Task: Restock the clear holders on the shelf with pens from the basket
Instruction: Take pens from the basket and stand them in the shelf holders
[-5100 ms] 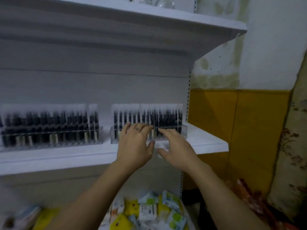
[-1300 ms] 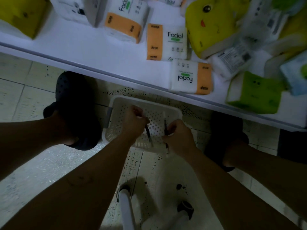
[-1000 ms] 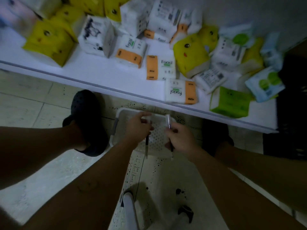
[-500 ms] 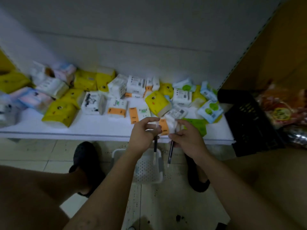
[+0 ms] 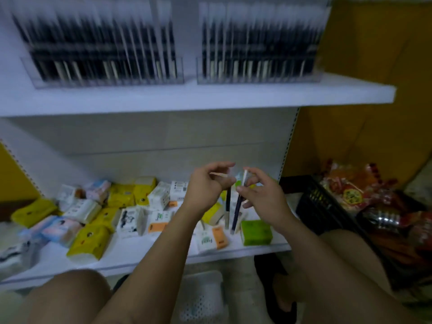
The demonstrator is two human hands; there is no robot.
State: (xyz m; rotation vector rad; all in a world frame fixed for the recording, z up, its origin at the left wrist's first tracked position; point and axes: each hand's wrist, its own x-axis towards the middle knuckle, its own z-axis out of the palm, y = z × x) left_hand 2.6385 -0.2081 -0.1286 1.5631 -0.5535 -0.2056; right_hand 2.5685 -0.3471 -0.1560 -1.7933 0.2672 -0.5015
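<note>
Pens (image 5: 228, 203) hang upright, one pinched in our left hand (image 5: 205, 187) and one in our right hand (image 5: 263, 196), likely for slotting into holders (image 5: 257, 77) above.

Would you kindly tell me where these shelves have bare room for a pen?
Upper shelf: the front strip before both clear holders and the right end past the right holder. Lower shelf: a front patch between the yellow pack and orange-labelled pack. Further back, tissue packs crowd it.

Bare forearms (image 5: 161, 244), bare knees (image 5: 70, 298), dark clog (image 5: 265, 267)
</note>
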